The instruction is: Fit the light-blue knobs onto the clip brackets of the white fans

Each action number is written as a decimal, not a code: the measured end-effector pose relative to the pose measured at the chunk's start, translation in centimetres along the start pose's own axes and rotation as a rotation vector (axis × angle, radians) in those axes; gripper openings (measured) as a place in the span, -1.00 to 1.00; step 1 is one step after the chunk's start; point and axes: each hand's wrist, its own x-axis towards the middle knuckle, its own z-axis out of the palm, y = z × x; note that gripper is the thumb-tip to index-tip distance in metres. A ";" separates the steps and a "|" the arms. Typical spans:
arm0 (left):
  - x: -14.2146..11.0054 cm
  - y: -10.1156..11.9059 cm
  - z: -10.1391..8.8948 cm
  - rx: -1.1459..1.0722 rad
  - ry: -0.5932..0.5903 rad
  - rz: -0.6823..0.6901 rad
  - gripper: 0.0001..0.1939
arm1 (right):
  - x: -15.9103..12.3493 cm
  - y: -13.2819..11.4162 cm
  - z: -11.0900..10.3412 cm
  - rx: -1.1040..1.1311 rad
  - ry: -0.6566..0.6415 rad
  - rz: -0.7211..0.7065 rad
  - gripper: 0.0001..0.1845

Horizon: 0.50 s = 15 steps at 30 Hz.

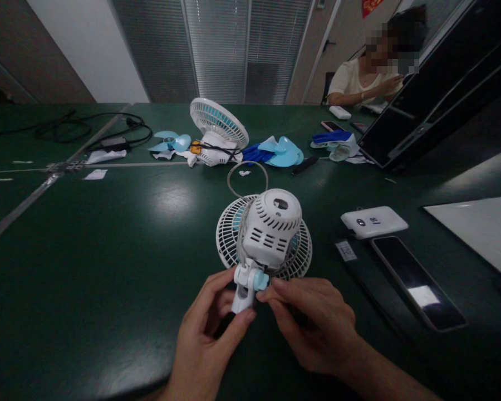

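Observation:
A small white fan [271, 228] with a round grille lies face down on the green table, its motor housing pointing up at me. My left hand [211, 334] grips the white neck bracket at the fan's base, thumb and fingers closed round it. My right hand [313, 323] pinches the light blue knob on the side of that bracket. A loose white ring [247, 165] lies on the table just behind the fan.
Farther back lie another white fan [217, 131], light blue blades [281, 151], blue gloves and black cables [87, 125]. To the right are a white power bank [373, 221], a black phone [417, 281], a white sheet and a black monitor. A person sits at the far right.

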 end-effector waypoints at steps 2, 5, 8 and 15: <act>0.1 0.0 0.1 -0.001 0.005 -0.001 -0.60 | -0.2 -0.1 0.0 0.013 -0.010 -0.006 -0.46; 0.0 0.2 0.2 -0.029 0.010 -0.039 -0.59 | -0.1 0.1 -0.1 0.008 0.013 0.024 -0.42; -0.1 0.3 0.3 -0.043 0.019 -0.082 -0.57 | 0.3 0.4 -0.2 -0.027 0.053 0.054 -0.42; 0.0 0.4 0.2 -0.044 0.025 -0.106 -0.55 | 0.6 0.9 0.0 -0.052 0.067 0.091 -0.47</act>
